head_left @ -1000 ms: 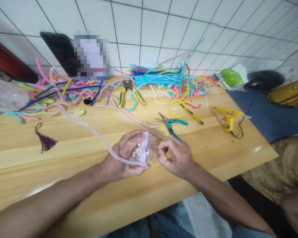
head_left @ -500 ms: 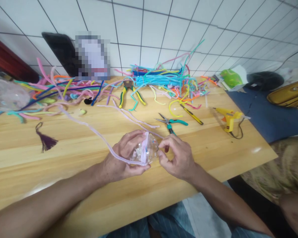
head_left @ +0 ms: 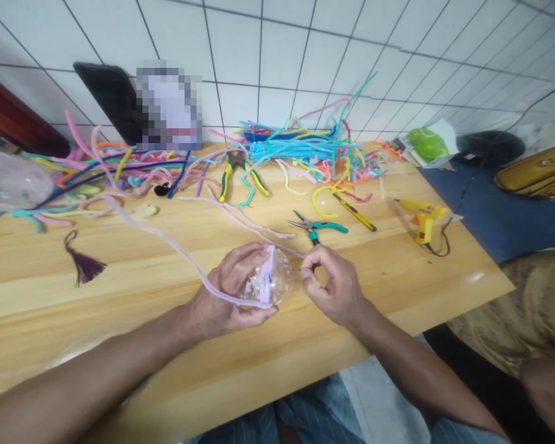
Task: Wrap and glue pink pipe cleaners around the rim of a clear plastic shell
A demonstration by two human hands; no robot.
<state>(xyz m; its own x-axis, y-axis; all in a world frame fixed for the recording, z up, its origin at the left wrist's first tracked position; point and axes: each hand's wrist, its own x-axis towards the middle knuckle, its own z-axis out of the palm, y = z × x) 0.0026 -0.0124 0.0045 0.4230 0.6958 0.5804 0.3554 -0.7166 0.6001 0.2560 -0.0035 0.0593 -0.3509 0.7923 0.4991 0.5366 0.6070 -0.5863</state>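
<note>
My left hand (head_left: 226, 290) is closed around a clear plastic ball (head_left: 281, 279) with small coloured specks showing in it. A lilac pipe cleaner (head_left: 265, 276) runs round the ball's middle, and its long tail trails left over the table. My right hand (head_left: 330, 283) is just right of the ball, apart from it. Its thumb and index fingertips are pinched together; anything between them is too small to make out. Behind my right hand lie needle-nose pliers (head_left: 313, 227) with teal handles. Loose lilac pipe cleaners (head_left: 245, 217) lie beyond the ball.
Bundled pipe cleaners (head_left: 282, 150) and yellow-green pliers (head_left: 235, 176) lie along the tiled wall. A yellow craft knife (head_left: 357, 213) and a yellow glue gun (head_left: 424, 219) are to the right. A purple tassel (head_left: 87, 264) and another clear plastic ball (head_left: 12, 180) are at left.
My right hand has drawn a little to the right, away from the ball, and its thumb and index fingertips have come together. My left hand keeps hold of the ball.
</note>
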